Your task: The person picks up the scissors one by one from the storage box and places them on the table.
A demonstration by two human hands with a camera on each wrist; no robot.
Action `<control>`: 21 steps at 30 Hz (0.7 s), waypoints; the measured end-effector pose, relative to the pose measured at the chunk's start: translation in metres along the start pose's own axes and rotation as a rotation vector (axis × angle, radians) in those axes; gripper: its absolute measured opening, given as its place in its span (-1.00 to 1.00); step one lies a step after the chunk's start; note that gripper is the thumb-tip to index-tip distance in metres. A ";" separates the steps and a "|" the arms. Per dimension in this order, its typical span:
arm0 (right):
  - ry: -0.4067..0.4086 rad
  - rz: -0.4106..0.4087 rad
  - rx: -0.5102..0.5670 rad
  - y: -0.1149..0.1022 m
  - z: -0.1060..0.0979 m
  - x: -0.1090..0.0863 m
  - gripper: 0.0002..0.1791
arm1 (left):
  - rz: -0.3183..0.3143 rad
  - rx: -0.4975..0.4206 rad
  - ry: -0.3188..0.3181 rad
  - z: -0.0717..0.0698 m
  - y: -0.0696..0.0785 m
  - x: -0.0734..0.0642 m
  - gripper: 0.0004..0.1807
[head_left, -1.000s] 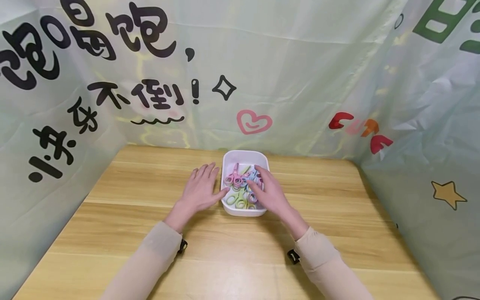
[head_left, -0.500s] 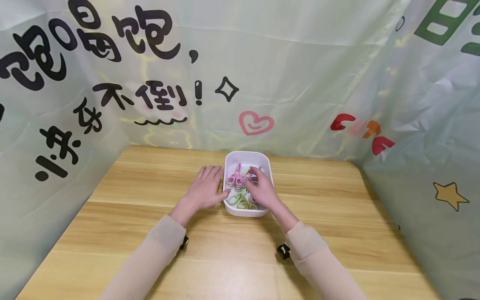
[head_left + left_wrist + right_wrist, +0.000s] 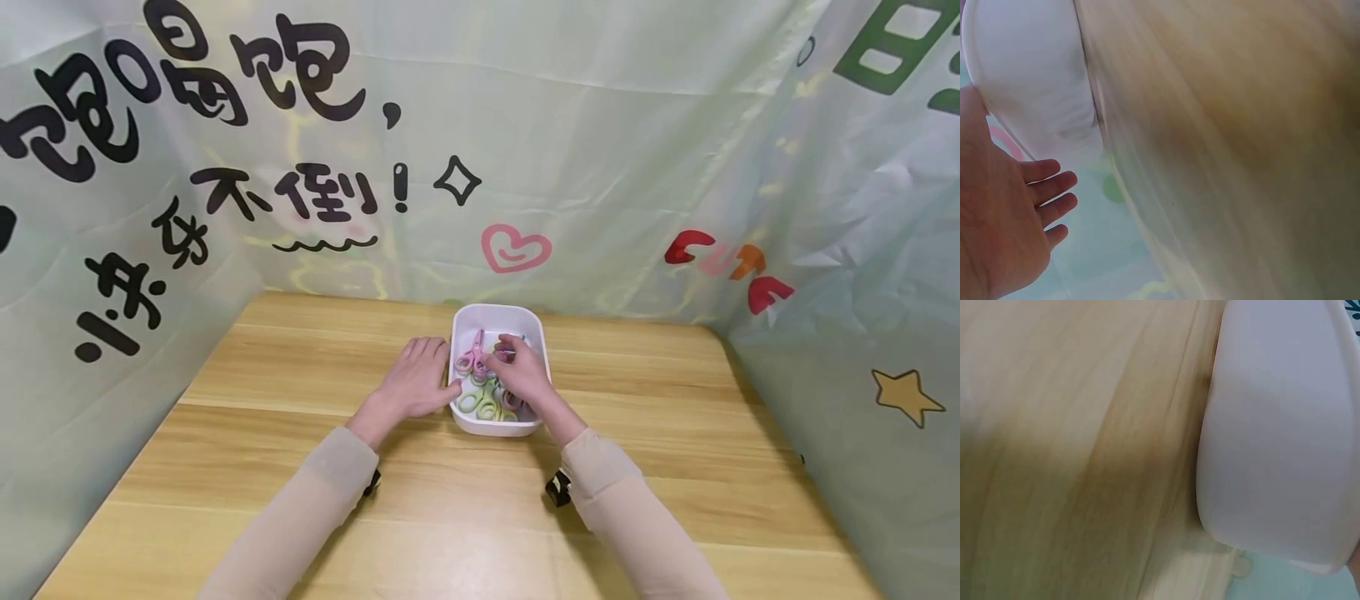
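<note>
A white plastic box [image 3: 501,428] holds several small children's scissors. Pink scissors [image 3: 474,358] lie at its left with the blades pointing to the back; green scissors [image 3: 483,402] lie near its front. My right hand [image 3: 525,375] reaches into the box over its right side, fingers curled and thumb opposite them, pinching a pair of scissors [image 3: 506,353] mostly hidden by the fingers. My left hand [image 3: 412,379] lies along the left wall of the box, fingers straight, thumb at the rim. The left wrist view shows that palm and the fingers beside the white wall.
The box stands near the back edge of a wooden table [image 3: 457,517]. Behind and on both sides hangs a pale printed cloth [image 3: 600,150]. Each sleeve carries a small black device [image 3: 558,487] at the cuff.
My right hand has moved left and inward over the box, its fingers closing over the scissors there. My left hand stays at the left wall. The view shifts slightly.
</note>
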State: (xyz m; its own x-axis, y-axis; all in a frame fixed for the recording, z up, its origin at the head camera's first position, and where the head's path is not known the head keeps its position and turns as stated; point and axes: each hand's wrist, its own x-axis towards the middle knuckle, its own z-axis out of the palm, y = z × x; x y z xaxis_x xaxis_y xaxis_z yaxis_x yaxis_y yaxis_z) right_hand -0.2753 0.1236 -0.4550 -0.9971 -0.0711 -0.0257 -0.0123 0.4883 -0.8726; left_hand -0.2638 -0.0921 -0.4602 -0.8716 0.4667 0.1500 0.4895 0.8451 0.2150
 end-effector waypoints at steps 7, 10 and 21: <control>0.013 -0.001 -0.072 0.004 0.002 0.005 -0.33 | -0.002 0.023 -0.023 0.002 -0.001 0.003 -0.20; 0.002 0.010 -0.123 0.003 0.002 0.007 -0.34 | 0.005 0.022 -0.025 0.003 -0.001 0.004 -0.23; -0.052 0.018 -0.131 0.001 0.006 0.017 -0.34 | 0.027 0.034 -0.037 0.003 -0.002 0.008 -0.30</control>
State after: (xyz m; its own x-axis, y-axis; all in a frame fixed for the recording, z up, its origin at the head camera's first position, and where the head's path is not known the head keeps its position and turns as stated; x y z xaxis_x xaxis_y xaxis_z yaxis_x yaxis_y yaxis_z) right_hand -0.2919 0.1176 -0.4591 -0.9921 -0.1044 -0.0692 -0.0072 0.5994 -0.8005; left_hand -0.2718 -0.0892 -0.4619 -0.8586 0.4986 0.1191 0.5126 0.8400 0.1781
